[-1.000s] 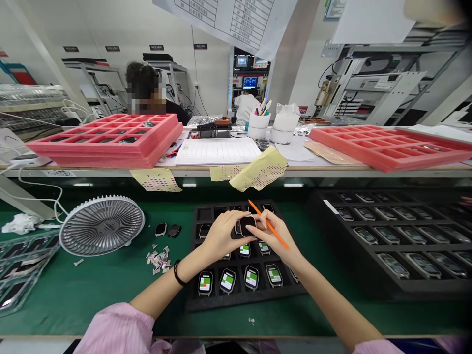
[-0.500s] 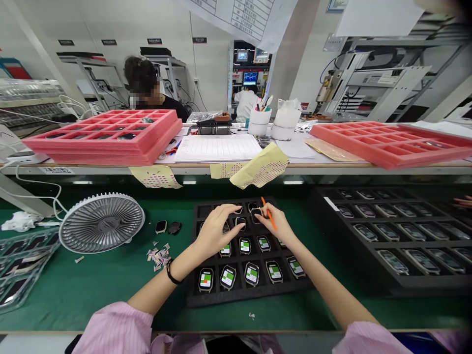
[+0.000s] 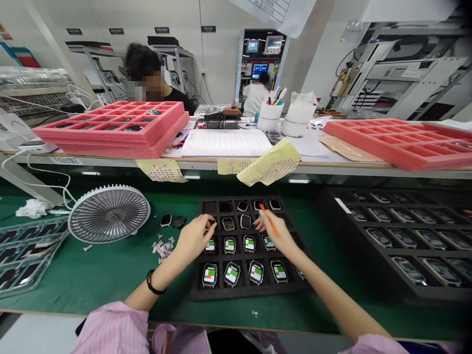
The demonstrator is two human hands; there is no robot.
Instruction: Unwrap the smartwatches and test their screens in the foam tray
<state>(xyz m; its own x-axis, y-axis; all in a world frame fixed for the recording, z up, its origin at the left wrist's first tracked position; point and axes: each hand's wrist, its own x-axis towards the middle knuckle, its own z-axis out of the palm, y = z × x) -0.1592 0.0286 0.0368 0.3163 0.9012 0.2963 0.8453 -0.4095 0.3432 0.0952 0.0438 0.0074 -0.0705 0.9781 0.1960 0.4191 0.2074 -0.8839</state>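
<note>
A black foam tray (image 3: 236, 291) of watches lies on the green mat. Its two near rows hold watches with lit green-and-white screens, such as a watch (image 3: 255, 273); those in the far rows are dark. My left hand (image 3: 194, 235) is at the tray's left side, fingertips pinched at a dark watch in the second row from the back. My right hand (image 3: 276, 230) holds an orange pen (image 3: 270, 220) over the tray's right part, its fingertips near the second row from the back.
At the left are a grey fan (image 3: 109, 215), two loose watch pieces, small paper scraps (image 3: 163, 249) and a clear tray. Another black tray (image 3: 368, 260) is at the right. Red foam trays (image 3: 121, 140) and papers lie on the shelf. A person (image 3: 151, 78) sits behind it.
My left hand has moved left from the tray's middle to its left side. My right hand has drawn away from the back row, still with the orange pen. The view has shifted slightly.
</note>
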